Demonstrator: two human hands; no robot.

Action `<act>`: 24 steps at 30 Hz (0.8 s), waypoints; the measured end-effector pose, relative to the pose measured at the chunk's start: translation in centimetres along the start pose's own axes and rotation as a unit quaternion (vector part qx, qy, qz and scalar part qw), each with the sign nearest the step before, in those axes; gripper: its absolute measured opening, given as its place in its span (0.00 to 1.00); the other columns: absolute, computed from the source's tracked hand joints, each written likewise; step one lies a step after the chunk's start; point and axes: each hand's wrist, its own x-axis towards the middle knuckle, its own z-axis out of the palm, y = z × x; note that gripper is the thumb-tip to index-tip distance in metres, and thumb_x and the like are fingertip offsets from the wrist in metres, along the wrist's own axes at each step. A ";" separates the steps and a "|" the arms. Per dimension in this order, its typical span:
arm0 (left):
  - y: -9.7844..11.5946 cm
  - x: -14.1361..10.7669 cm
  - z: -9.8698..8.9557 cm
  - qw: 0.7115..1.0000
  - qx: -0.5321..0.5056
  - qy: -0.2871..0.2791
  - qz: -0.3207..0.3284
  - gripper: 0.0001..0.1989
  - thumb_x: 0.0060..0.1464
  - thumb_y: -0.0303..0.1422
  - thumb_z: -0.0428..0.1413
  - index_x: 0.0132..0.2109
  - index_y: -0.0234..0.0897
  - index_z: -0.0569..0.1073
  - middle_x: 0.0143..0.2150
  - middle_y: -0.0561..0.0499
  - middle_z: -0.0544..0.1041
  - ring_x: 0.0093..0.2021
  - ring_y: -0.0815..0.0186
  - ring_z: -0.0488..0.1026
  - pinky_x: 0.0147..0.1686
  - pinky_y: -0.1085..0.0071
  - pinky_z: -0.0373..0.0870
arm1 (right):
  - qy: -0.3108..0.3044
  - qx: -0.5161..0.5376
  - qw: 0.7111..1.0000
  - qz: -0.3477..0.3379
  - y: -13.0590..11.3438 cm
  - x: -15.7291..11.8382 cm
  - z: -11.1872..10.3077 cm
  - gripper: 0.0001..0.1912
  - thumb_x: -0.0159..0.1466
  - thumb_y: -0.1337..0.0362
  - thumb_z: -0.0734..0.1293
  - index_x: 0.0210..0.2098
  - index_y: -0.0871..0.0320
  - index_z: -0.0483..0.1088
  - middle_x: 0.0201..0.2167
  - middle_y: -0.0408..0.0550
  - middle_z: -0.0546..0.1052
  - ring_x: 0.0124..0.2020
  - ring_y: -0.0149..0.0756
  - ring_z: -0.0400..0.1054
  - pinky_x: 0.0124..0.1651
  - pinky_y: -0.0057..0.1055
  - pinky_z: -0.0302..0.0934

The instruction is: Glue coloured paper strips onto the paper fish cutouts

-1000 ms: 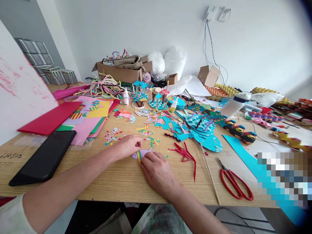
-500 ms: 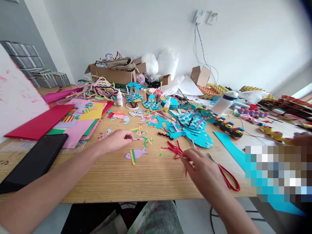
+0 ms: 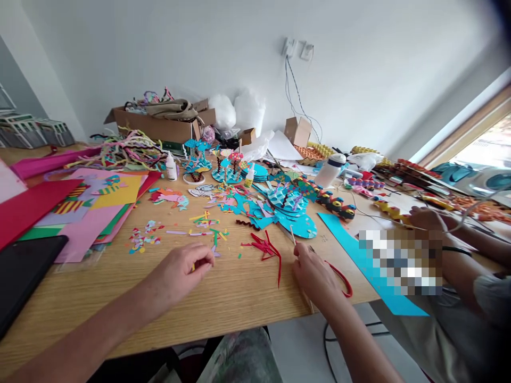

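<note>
My left hand (image 3: 187,272) is curled over the purple paper fish (image 3: 216,253). Only the fish's tail and a bit of yellow strip show, so what its fingers grip is hidden. In my right hand (image 3: 315,268) is a thin pale stick (image 3: 293,234), its ends showing above and below the fingers. Beside that hand lie scissors, with a red handle (image 3: 344,281) visible. Red fuzzy strips (image 3: 265,246) are heaped between my hands. Small coloured paper strips (image 3: 203,232) lie beyond my left hand.
Coloured paper sheets (image 3: 90,226) and a black phone (image 3: 30,276) are on the left. Blue paper discs (image 3: 299,223), glue bottles (image 3: 171,167) and a clear bottle (image 3: 330,170) stand farther back. At right, another person's hands (image 3: 427,219) work near a long blue strip (image 3: 359,260).
The view has turned right. My right hand has left the red strips and taken hold of the stick. My left hand has come down over the fish, which lay uncovered before.
</note>
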 end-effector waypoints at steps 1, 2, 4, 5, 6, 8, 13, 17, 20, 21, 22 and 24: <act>0.3 -0.3 0.5 0.999 -0.044 -0.011 -0.019 0.07 0.47 0.30 0.48 0.27 0.36 0.69 0.25 0.55 0.68 0.26 0.71 0.62 0.25 0.76 0.54 | 0.040 0.032 0.999 -0.016 0.0 -0.4 -0.3 0.08 0.58 0.71 0.54 0.34 0.60 0.63 0.29 0.52 0.72 0.28 0.37 0.66 0.26 0.29 0.50; 0.7 -0.6 1.1 0.993 -0.103 -0.026 -0.046 0.06 0.47 0.30 0.49 0.27 0.36 0.70 0.23 0.56 0.66 0.25 0.71 0.61 0.24 0.77 0.54 | 0.086 0.077 0.993 -0.037 -0.1 -1.0 -0.7 0.07 0.59 0.69 0.55 0.32 0.59 0.63 0.27 0.50 0.71 0.27 0.35 0.65 0.26 0.28 0.50; 1.7 -1.2 2.6 0.955 -0.267 -0.063 -0.116 0.07 0.46 0.34 0.52 0.31 0.35 0.70 0.21 0.57 0.64 0.23 0.72 0.60 0.20 0.77 0.52 | 0.150 0.195 0.964 -0.105 -1.0 -2.6 -1.7 0.05 0.59 0.65 0.57 0.32 0.58 0.63 0.24 0.45 0.69 0.24 0.31 0.62 0.27 0.27 0.52; 2.2 -1.5 3.4 0.920 -0.358 -0.067 -0.144 0.10 0.44 0.36 0.55 0.34 0.35 0.71 0.22 0.57 0.64 0.22 0.73 0.60 0.19 0.78 0.52 | 0.134 0.260 0.947 -0.133 -1.7 -3.5 -2.2 0.05 0.59 0.63 0.58 0.33 0.57 0.63 0.22 0.43 0.68 0.22 0.29 0.60 0.25 0.25 0.52; 2.7 -1.8 4.2 0.878 -0.445 -0.056 -0.168 0.14 0.45 0.38 0.56 0.38 0.35 0.70 0.23 0.57 0.65 0.23 0.73 0.61 0.19 0.79 0.53 | 0.098 0.320 0.930 -0.153 -2.5 -4.4 -2.6 0.06 0.59 0.63 0.59 0.34 0.57 0.64 0.21 0.41 0.66 0.21 0.28 0.59 0.23 0.24 0.52; 3.6 -2.4 5.7 0.781 -0.589 -0.060 -0.199 0.16 0.45 0.38 0.58 0.40 0.35 0.70 0.26 0.55 0.67 0.23 0.75 0.62 0.20 0.80 0.54 | -0.013 0.411 0.891 -0.191 -4.4 -5.9 -3.0 0.05 0.59 0.64 0.59 0.31 0.57 0.64 0.18 0.39 0.62 0.19 0.26 0.56 0.21 0.22 0.50; 4.2 -3.3 7.2 0.631 -0.750 0.007 -0.198 0.07 0.44 0.29 0.60 0.27 0.32 0.69 0.23 0.55 0.66 0.23 0.77 0.63 0.26 0.80 0.60 | -0.252 0.617 0.724 -0.178 -7.3 -7.3 -2.3 0.07 0.58 0.62 0.61 0.27 0.59 0.63 0.18 0.38 0.63 0.15 0.20 0.53 0.16 0.18 0.48; 4.1 -3.4 6.7 0.613 -0.771 0.004 -0.171 0.09 0.50 0.32 0.56 0.25 0.32 0.68 0.19 0.54 0.66 0.21 0.74 0.64 0.24 0.78 0.62 | -0.291 0.682 0.642 -0.196 -7.5 -6.9 -1.6 0.10 0.63 0.62 0.58 0.37 0.57 0.69 0.26 0.43 0.69 0.20 0.23 0.63 0.23 0.20 0.58; 4.0 -3.2 6.6 0.594 -0.782 0.056 -0.181 0.09 0.48 0.32 0.58 0.26 0.32 0.68 0.21 0.55 0.65 0.20 0.77 0.62 0.19 0.81 0.57 | -0.186 0.635 0.694 -0.286 -7.9 -6.4 -1.3 0.11 0.61 0.67 0.61 0.42 0.52 0.70 0.30 0.45 0.72 0.30 0.28 0.68 0.32 0.25 0.63; 4.0 -3.2 6.7 0.591 -0.780 0.080 -0.189 0.09 0.46 0.32 0.59 0.26 0.32 0.68 0.22 0.56 0.65 0.21 0.78 0.61 0.19 0.83 0.56 | -0.132 0.606 0.717 -0.318 -8.2 -6.2 -1.3 0.12 0.59 0.69 0.62 0.41 0.52 0.70 0.29 0.45 0.72 0.30 0.29 0.68 0.32 0.24 0.63; 3.8 -3.2 6.8 0.598 -0.771 0.096 -0.196 0.09 0.45 0.32 0.60 0.27 0.32 0.68 0.23 0.56 0.65 0.21 0.78 0.61 0.19 0.84 0.55 | -0.076 0.579 0.737 -0.341 -8.4 -6.0 -1.3 0.13 0.58 0.71 0.63 0.41 0.52 0.71 0.28 0.45 0.72 0.30 0.29 0.68 0.32 0.24 0.63; 3.2 -3.6 6.8 0.667 -0.713 0.092 -0.195 0.10 0.47 0.37 0.58 0.30 0.34 0.69 0.24 0.56 0.66 0.22 0.77 0.61 0.19 0.83 0.56 | 0.018 0.542 0.763 -0.351 -8.9 -5.3 -1.7 0.13 0.58 0.72 0.63 0.40 0.53 0.72 0.27 0.44 0.72 0.28 0.29 0.67 0.29 0.23 0.62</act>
